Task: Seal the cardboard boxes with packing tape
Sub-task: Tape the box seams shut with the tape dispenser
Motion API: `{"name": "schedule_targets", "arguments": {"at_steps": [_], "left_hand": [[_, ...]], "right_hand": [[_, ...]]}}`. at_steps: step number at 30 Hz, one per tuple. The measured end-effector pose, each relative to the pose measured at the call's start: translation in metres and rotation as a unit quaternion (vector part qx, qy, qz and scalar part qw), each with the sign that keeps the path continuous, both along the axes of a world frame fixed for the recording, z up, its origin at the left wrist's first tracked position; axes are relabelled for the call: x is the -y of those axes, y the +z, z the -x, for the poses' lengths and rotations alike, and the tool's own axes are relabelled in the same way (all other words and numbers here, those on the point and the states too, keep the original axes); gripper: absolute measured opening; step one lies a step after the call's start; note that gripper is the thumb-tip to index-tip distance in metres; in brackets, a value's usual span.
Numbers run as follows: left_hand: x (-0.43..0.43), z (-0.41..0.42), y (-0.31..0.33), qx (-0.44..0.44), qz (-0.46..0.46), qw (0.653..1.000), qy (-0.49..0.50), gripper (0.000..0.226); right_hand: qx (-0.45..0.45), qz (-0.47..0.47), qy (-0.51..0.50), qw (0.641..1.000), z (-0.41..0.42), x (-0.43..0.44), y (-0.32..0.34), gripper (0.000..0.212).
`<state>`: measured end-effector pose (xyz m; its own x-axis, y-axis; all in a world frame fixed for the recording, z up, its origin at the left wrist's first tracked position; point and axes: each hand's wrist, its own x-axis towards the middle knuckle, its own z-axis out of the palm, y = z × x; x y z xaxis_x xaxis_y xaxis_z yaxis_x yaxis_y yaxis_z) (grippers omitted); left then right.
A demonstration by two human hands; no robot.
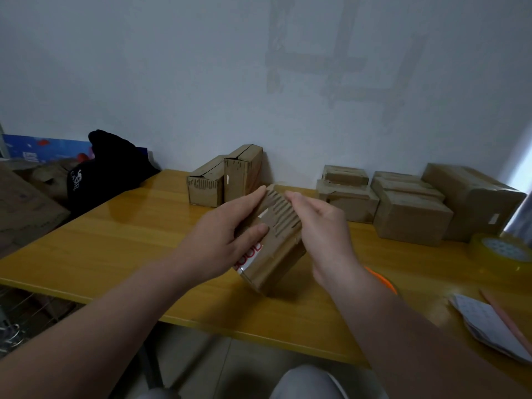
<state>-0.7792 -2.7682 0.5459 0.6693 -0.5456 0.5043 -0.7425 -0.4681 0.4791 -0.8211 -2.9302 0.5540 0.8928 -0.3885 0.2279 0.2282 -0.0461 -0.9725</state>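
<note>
The left hand point(218, 243) and right hand point(325, 234) curl their fingers round the tilted cardboard box point(276, 246). Letting go to reach the tape roll point(506, 250), far right, may let its ragged flap spring open.

Bare forearms point(115, 312) and pale grey trousers point(305, 383) show.

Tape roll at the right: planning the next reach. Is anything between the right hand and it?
Nothing visible does: bare table lies between the right hand, gripping the cardboard box, and the tape roll. Stacked boxes sit just behind that path.
</note>
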Motion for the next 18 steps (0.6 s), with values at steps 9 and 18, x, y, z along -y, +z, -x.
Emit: {"name": "schedule_targets", "arguments": {"at_steps": [9, 18], "left_hand": [[-0.006, 0.008, -0.005, 0.033, 0.017, 0.998, -0.044, 0.041], [-0.010, 0.006, 0.004, -0.150, 0.145, 0.975, -0.074, 0.056]], "right_hand": [[0.071, 0.042, 0.041, 0.996, 0.007, 0.003, -0.007, 0.018], [0.150, 0.249, 0.078, 0.954, 0.015, 0.012, -0.015, 0.021]]}}
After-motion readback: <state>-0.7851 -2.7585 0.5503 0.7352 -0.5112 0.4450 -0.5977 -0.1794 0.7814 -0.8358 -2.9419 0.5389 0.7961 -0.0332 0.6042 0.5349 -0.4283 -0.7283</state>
